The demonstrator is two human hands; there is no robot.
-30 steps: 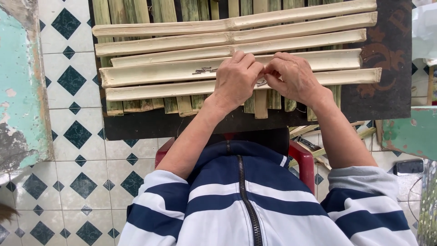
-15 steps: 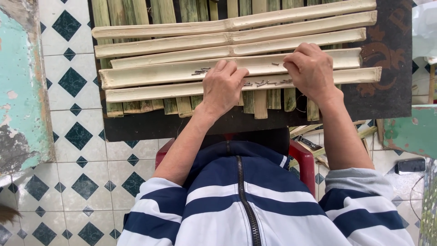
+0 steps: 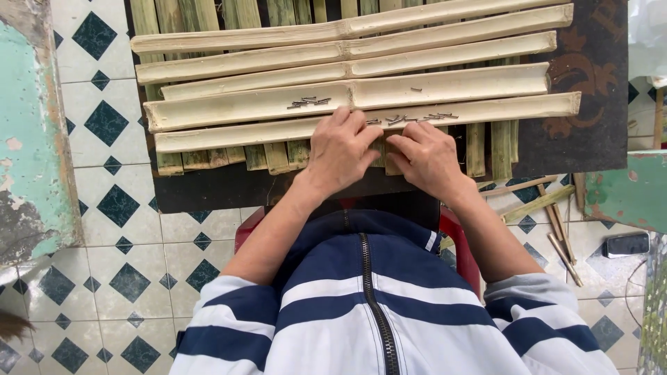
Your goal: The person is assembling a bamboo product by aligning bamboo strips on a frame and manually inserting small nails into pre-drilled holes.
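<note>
Several long split bamboo halves (image 3: 451, 85) lie crosswise over upright bamboo slats (image 3: 278, 14) on a dark mat (image 3: 590, 118). Small metal nails (image 3: 309, 103) lie in the hollow of one half, and more nails (image 3: 417, 117) in the nearest half. My left hand (image 3: 340, 149) rests palm down on the nearest bamboo half (image 3: 229, 135), fingers bent toward the nails. My right hand (image 3: 425, 156) lies beside it, fingers curled at the half's near edge. Whether either hand pinches a nail is hidden.
White floor tiles with dark diamonds (image 3: 111, 201) surround the mat. Loose bamboo sticks (image 3: 556, 222) and a dark phone (image 3: 627, 244) lie on the floor at right. A red stool (image 3: 455, 232) shows under me. A peeling green wall (image 3: 31, 139) is at left.
Both hands have slid down toward me and come together at the near edge of the closest bamboo half. The nails they covered now show.
</note>
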